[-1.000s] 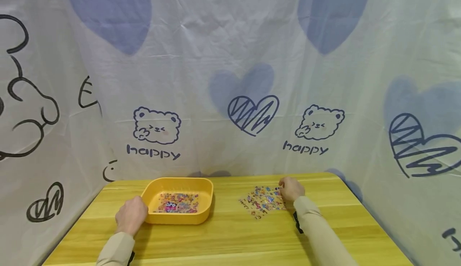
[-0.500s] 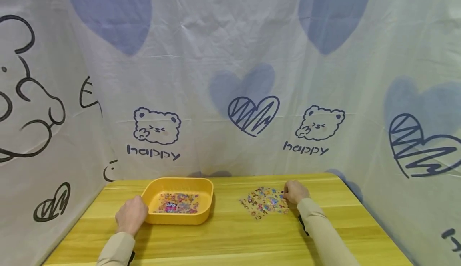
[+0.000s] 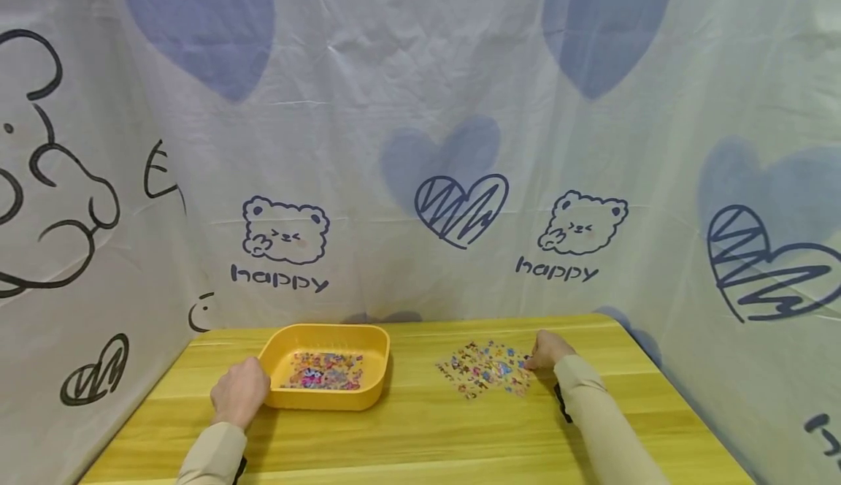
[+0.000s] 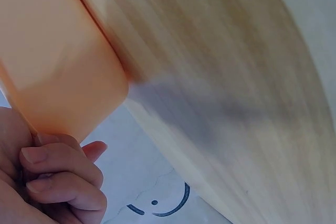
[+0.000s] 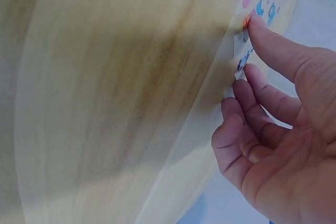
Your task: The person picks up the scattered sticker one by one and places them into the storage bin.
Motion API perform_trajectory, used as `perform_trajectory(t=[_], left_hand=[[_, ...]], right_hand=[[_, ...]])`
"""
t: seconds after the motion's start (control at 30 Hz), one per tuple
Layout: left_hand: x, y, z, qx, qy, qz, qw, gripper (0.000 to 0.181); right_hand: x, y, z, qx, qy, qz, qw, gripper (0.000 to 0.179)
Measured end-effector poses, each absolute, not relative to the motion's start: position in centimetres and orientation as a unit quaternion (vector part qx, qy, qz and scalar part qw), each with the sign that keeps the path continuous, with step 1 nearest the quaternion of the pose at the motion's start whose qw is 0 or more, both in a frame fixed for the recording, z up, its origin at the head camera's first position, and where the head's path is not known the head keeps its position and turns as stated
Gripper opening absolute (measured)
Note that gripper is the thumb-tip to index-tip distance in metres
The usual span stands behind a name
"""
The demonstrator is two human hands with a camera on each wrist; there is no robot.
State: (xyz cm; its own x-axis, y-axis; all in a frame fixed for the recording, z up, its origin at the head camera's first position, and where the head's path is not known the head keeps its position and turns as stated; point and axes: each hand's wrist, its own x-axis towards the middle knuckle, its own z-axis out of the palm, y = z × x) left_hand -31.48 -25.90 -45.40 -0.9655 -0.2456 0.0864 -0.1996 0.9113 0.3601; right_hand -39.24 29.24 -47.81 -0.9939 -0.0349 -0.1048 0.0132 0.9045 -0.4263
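Note:
A yellow plastic basin (image 3: 328, 399) stands at the left of the table, with colourful stickers (image 3: 325, 372) lying inside. My left hand (image 3: 241, 393) grips its left rim; in the left wrist view the fingers (image 4: 63, 166) are curled at the basin's edge. Right of the basin, a clear sticker sheet (image 3: 482, 369) with small colourful figures lies on the table. My right hand (image 3: 550, 349) pinches the right edge of this sheet. In the right wrist view the thumb (image 5: 273, 43) lies on top, with the other fingers bent along the edge; their tips are partly hidden.
The yellow wood-grain table (image 3: 420, 434) reaches back to a pale cloth (image 3: 368, 142) printed with hearts and bears. The same kind of cloth hangs at both sides. Between basin and sticker sheet lies a strip of bare tabletop.
My right hand has moved to the right and slightly nearer. Stickers on the right part of the patch shifted right with it; those at the left edge stayed. Left hand and basin kept still.

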Motion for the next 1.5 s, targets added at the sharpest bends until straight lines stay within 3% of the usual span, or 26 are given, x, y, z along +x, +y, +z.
perform_trajectory(t=[0.13, 0.33, 0.4, 0.53, 0.6, 0.77, 0.9, 1.2, 1.5], left_hand=[[-31.5, -26.0, -45.3, 0.119, -0.975, -0.177, 0.054, 0.022], [-31.5, -26.2, -45.4, 0.118, -0.976, -0.176, 0.053, 0.022], [-31.4, -26.2, -45.4, 0.116, -0.976, -0.175, 0.053, 0.022], [-31.3, -26.2, -45.4, 0.116, -0.977, -0.175, 0.047, 0.023], [-31.2, -26.1, -45.3, 0.116, -0.977, -0.174, 0.045, 0.023], [-31.0, -26.0, -45.3, 0.112, -0.976, -0.178, 0.05, 0.021], [-31.0, -25.9, -45.3, 0.11, -0.976, -0.18, 0.057, 0.02], [-30.9, -25.6, -45.1, 0.113, -0.975, -0.183, 0.056, 0.019], [-31.0, -25.4, -45.0, 0.117, -0.974, -0.187, 0.057, 0.019]], right_hand=[[-39.2, 29.1, -47.8, 0.003, 0.972, -0.22, 0.08, 0.024], [-38.9, 28.5, -47.3, 0.015, 0.969, -0.221, 0.107, 0.021], [-38.8, 28.3, -47.3, 0.004, 0.969, -0.221, 0.109, 0.032], [-38.8, 28.4, -47.5, -0.029, 0.968, -0.229, 0.096, 0.051], [-38.8, 28.4, -47.5, -0.036, 0.966, -0.241, 0.09, 0.047], [-38.9, 28.7, -47.7, -0.026, 0.958, -0.271, 0.087, 0.018], [-39.1, 29.1, -48.0, -0.03, 0.959, -0.272, 0.074, 0.01], [-39.4, 30.1, -47.8, -0.052, 0.961, -0.27, 0.004, 0.015], [-40.0, 30.1, -47.0, -0.046, 0.944, -0.326, -0.021, 0.025]])
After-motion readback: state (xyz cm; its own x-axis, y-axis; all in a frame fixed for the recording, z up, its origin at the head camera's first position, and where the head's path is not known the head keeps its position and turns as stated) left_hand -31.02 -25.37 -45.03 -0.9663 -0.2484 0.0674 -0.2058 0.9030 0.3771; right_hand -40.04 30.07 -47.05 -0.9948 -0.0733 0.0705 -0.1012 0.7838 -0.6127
